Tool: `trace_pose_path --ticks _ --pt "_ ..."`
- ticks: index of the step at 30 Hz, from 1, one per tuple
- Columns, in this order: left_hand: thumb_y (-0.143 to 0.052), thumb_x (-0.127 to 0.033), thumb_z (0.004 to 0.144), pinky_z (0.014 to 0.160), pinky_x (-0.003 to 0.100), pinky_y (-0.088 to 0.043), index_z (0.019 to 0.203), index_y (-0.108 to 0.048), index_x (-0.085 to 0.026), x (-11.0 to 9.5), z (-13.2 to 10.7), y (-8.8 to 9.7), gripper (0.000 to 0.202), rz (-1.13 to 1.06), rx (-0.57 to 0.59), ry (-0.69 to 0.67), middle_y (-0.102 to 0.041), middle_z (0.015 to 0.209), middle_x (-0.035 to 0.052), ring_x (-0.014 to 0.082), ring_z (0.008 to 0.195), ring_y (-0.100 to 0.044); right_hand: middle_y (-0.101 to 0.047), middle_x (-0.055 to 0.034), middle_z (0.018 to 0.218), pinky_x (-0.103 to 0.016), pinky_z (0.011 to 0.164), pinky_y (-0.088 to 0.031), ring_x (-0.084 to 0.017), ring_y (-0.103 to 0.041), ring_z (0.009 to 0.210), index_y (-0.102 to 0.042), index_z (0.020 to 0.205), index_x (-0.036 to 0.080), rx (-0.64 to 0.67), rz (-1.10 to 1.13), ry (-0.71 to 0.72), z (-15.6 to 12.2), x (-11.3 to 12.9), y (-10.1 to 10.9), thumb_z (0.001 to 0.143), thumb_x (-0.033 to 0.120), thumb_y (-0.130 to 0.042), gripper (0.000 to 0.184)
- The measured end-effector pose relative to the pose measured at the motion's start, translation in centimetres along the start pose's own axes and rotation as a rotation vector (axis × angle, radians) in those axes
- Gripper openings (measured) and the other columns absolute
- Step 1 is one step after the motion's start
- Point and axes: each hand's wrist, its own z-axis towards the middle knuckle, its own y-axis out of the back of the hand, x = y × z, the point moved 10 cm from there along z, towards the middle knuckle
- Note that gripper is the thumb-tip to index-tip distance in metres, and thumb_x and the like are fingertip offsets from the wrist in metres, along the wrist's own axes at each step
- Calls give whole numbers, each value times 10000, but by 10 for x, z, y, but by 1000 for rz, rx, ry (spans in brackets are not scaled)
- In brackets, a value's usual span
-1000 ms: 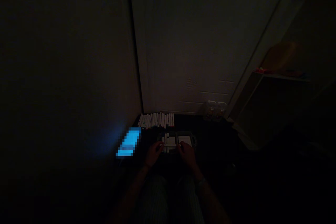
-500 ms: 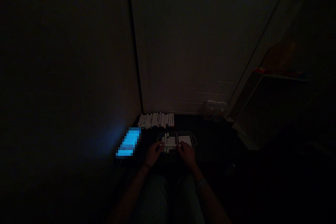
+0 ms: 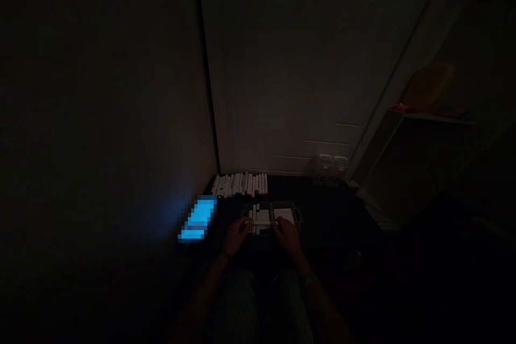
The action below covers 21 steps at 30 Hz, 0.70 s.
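Observation:
The room is very dark. A small open case point(image 3: 298, 215) lies on the dark floor in front of me, with several white pens standing in its left half and a white pad in its right half. My left hand point(image 3: 236, 236) rests at the case's left front corner, fingers curled by the pens. My right hand point(image 3: 287, 235) sits at the front middle of the case, fingers bent onto it. Whether either hand grips anything is lost in the dark. A row of white markers point(image 3: 241, 184) lies beyond the case along the wall.
A glowing blue screen point(image 3: 197, 219) lies on the floor to the left. A small clear box point(image 3: 330, 169) stands by the white door point(image 3: 298, 64). A dark cabinet point(image 3: 415, 166) fills the right side. My knees show below.

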Motion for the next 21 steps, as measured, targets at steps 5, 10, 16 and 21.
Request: trace_pose_path --ticks 5,10,16,21 --pt "-420 -402 754 801 287 -420 928 -597 -194 -1 0 1 324 -2 -20 -26 -626 935 38 171 880 -557 -593 -29 776 -201 644 -320 -132 -541 742 -531 867 207 7 1 -10 0 0 0 876 441 -265 355" --pt "-412 -409 760 772 280 -430 940 -591 -183 4 1 -2 341 9 -2 -24 -624 941 46 171 859 -562 -594 -24 772 -201 647 -321 -130 -543 737 -533 867 209 5 4 -5 0 -1 -1 876 435 -277 342" --pt "-410 -408 760 775 282 -425 950 -586 -177 5 2 -3 347 12 9 -30 -620 933 47 168 851 -556 -592 -23 760 -199 629 -317 -125 -543 720 -532 856 206 -6 -6 5 0 -1 -2 876 438 -271 350" --pt "-416 -405 757 764 269 -427 940 -592 -184 3 0 -2 337 2 -1 -34 -626 912 39 161 836 -561 -595 -29 766 -198 637 -319 -128 -544 736 -537 865 202 -2 -14 -4 0 -2 -2 875 430 -278 345"
